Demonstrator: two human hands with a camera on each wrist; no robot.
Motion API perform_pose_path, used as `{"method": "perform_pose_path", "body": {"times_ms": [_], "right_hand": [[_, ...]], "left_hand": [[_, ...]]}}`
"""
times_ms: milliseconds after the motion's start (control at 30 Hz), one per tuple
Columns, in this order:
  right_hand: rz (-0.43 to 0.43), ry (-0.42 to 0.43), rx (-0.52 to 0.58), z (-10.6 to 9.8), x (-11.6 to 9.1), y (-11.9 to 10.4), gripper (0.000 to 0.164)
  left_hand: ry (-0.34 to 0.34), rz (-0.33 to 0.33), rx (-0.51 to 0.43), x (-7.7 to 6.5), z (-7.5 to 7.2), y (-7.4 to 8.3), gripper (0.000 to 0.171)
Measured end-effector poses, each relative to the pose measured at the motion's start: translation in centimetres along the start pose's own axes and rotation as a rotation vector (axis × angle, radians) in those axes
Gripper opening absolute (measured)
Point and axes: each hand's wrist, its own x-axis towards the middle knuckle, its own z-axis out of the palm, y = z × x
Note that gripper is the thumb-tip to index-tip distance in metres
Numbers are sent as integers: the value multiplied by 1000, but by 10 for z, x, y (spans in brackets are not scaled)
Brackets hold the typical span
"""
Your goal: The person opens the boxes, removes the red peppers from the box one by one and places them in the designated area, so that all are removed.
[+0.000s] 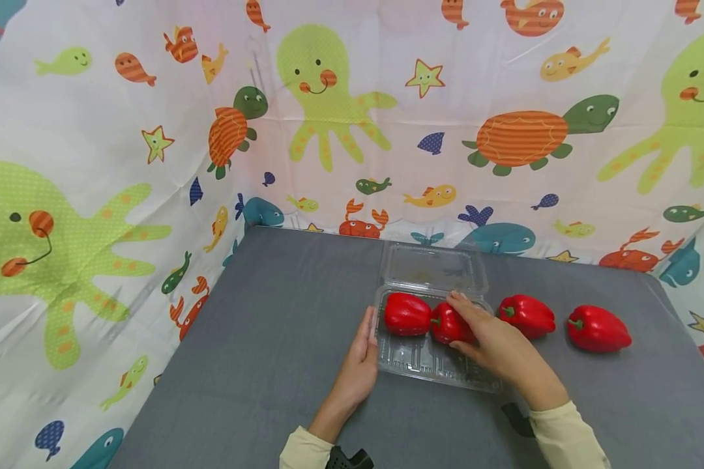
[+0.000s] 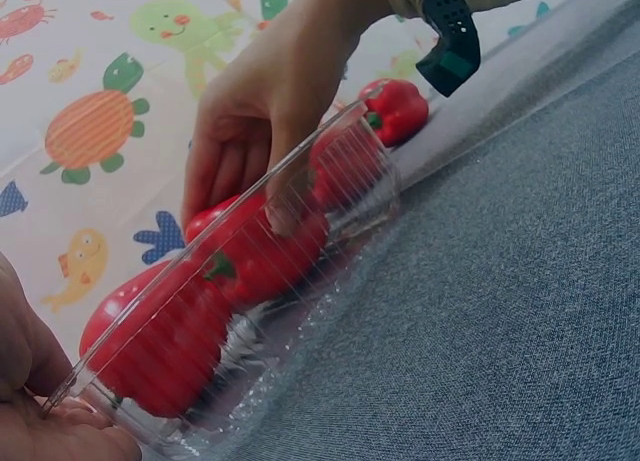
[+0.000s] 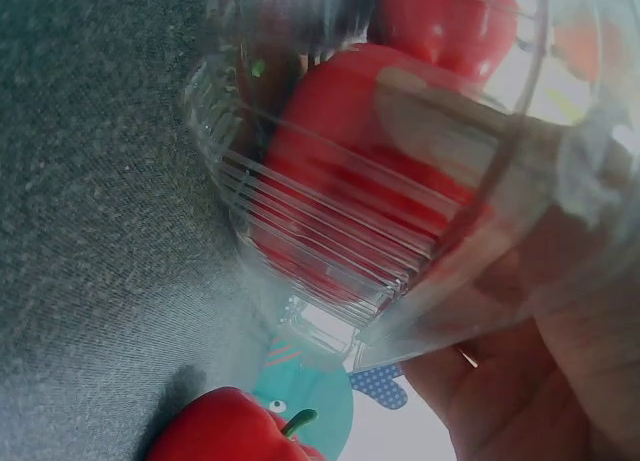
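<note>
A clear plastic clamshell container lies on the table with its lid folded back. My left hand is at its left side, and in the left wrist view the rim runs between thumb and fingers. One red bell pepper sits in the container's back left part. Beside it, also inside the tray, is a second red bell pepper, stem pointing left. My right hand grips this second pepper from above, fingers at the far side, thumb at the near side. The ribbed clear wall partly veils that grip.
Two more red bell peppers lie on the table to the right of the container: a nearer one close by its edge and a farther one. Grey cloth covers the table. A sea-animal print curtain hangs behind and at the sides.
</note>
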Motion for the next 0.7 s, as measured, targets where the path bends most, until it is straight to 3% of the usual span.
{"method": "perform_pose_path", "body": {"times_ms": [700], "right_hand": [[25, -4, -64, -1, 1, -8, 99]], "left_hand": [[30, 8, 17, -1, 2, 0, 65]]}}
